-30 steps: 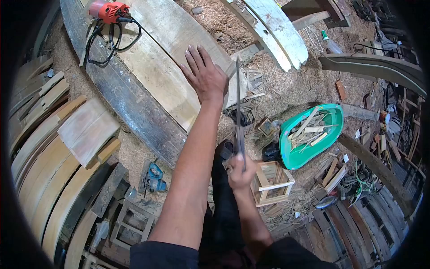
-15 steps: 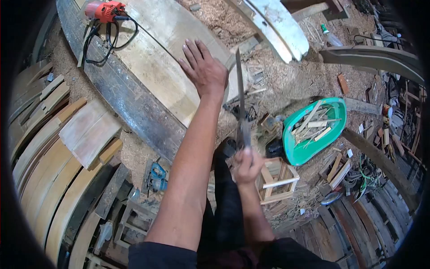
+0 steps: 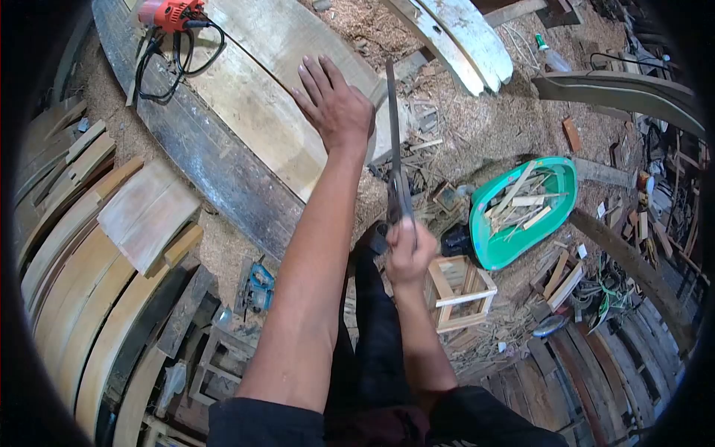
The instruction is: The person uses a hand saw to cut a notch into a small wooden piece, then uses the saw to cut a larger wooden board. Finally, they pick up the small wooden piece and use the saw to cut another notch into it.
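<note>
My left hand lies flat with fingers spread on a pale wooden board, near its right end. The board rests over a long dark plank. In my right hand is the handle of a handsaw, fingers wrapped around it. Its blade shows nearly edge-on and points away from me, alongside the board's cut end. Part of the saw's handle is hidden by my fingers.
A red power tool with a black cord sits on the board's far left. A green basin of wood scraps and a small wooden frame stand at right. A blue power tool lies on the floor; curved timbers are stacked left.
My right hand and the saw have moved forward, away from my body. My left hand stays flat on the board while the whole view shifts slightly.
</note>
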The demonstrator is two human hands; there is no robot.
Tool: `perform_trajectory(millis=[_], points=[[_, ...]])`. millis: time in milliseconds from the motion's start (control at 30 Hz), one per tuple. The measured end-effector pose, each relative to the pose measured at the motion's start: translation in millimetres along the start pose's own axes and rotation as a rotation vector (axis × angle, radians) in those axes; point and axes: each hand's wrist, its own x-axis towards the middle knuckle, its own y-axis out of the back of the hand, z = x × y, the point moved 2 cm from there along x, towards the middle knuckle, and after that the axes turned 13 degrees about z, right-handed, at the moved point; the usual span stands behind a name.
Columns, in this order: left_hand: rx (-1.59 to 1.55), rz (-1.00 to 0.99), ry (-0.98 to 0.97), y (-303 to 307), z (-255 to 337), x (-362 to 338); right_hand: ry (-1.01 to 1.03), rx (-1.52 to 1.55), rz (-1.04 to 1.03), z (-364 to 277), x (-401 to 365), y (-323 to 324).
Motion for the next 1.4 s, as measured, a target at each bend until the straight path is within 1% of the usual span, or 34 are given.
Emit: perform_trajectory(millis=[33,100,200,233,267,300,333,400,433,500,567,667,733,800,900,933,1000,1100,1133,1200,1300,1333,1400], points=[[-0.006,0.018,-0.004,-1.6,1.0,6.4,0.045,-0.010,-0.012,3.5,21.7,-15.6],[0.001,0.032,-0.012,-6.2,-0.6,8.2,0.177,-0.130,-0.037,-9.0,64.0,-44.8],[-0.010,0.042,-0.013,-4.6,-2.1,4.2,0.157,-0.134,-0.058,-12.2,69.8,-46.7],[-0.024,0.048,-0.012,-3.6,0.3,5.8,0.151,-0.099,-0.038,-1.9,49.7,-33.3],[-0.034,0.043,-0.004,-3.3,0.6,5.3,0.217,-0.163,-0.033,-5.2,24.6,-16.5],[-0.037,0.034,-0.002,-3.7,3.0,7.6,0.139,-0.193,-0.031,-7.7,-2.2,-1.6],[-0.036,0.034,0.000,-4.1,3.9,12.2,0.123,-0.187,-0.038,-1.8,-20.0,9.6],[-0.020,0.006,0.011,-2.1,0.5,5.8,0.050,-0.138,-0.026,-12.5,-17.6,11.0],[-0.017,-0.003,0.008,-1.1,-0.2,1.6,0.004,-0.096,-0.019,-17.0,-3.1,1.5],[-0.017,0.011,0.003,-4.3,-0.1,6.3,0.117,-0.147,-0.019,-15.5,43.2,-29.9],[-0.016,0.013,-0.001,-6.9,-2.6,4.8,0.128,-0.116,-0.043,-24.4,89.2,-56.9],[-0.017,0.018,-0.006,-6.1,-0.2,7.4,0.113,-0.081,-0.042,-14.0,63.3,-44.4],[0.006,0.020,-0.008,-2.6,0.2,5.9,0.101,-0.141,-0.045,-12.3,10.9,-7.8],[0.009,0.022,0.000,-3.4,1.2,8.9,0.063,-0.132,0.005,-25.5,-14.6,8.6],[0.010,0.018,0.006,-2.9,0.4,6.6,0.001,-0.061,-0.030,-19.3,18.7,-7.8],[0.008,0.020,0.006,-2.5,0.8,6.5,0.063,-0.131,-0.026,-21.7,38.8,-25.2],[-0.028,0.032,0.010,0.3,2.7,8.3,0.099,-0.119,-0.024,-35.0,76.8,-56.0],[-0.018,0.023,0.000,-1.3,0.5,7.9,0.112,-0.164,-0.053,-25.1,65.3,-41.2],[-0.006,0.015,-0.005,-3.6,0.2,5.9,0.103,-0.189,-0.063,-35.2,42.6,-26.2],[-0.014,0.014,0.003,-5.0,1.7,3.8,0.109,-0.191,-0.062,-33.9,-0.7,3.0],[-0.008,0.000,0.008,-4.4,-1.0,4.6,-0.078,-0.069,-0.027,-25.4,-2.6,9.1],[-0.008,-0.002,0.003,-4.4,-0.4,6.7,0.020,-0.121,-0.031,-29.8,11.5,-5.2],[-0.047,0.011,0.004,-1.8,0.1,7.0,0.124,-0.218,-0.056,-38.8,49.2,-35.5]])
